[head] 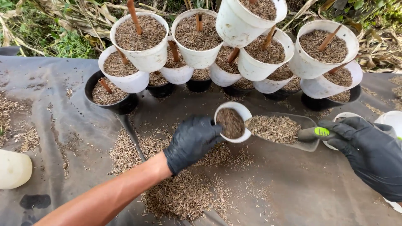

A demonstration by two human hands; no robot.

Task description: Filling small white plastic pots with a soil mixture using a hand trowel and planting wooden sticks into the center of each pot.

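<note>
My left hand, in a black glove, grips a small white pot tilted toward me, partly filled with brown husk. In a black glove too, my right hand holds the handle of a grey scoop with a green mark. The scoop is heaped with pale husk, and its tip rests at the pot's rim. Both are held just above the dark ground sheet.
Stacked white pots and black pots filled with husk and brown sticks stand in a row at the back. Spilled husk lies on the sheet. A pale container sits at left, white pots at right. Dry grass lies beyond.
</note>
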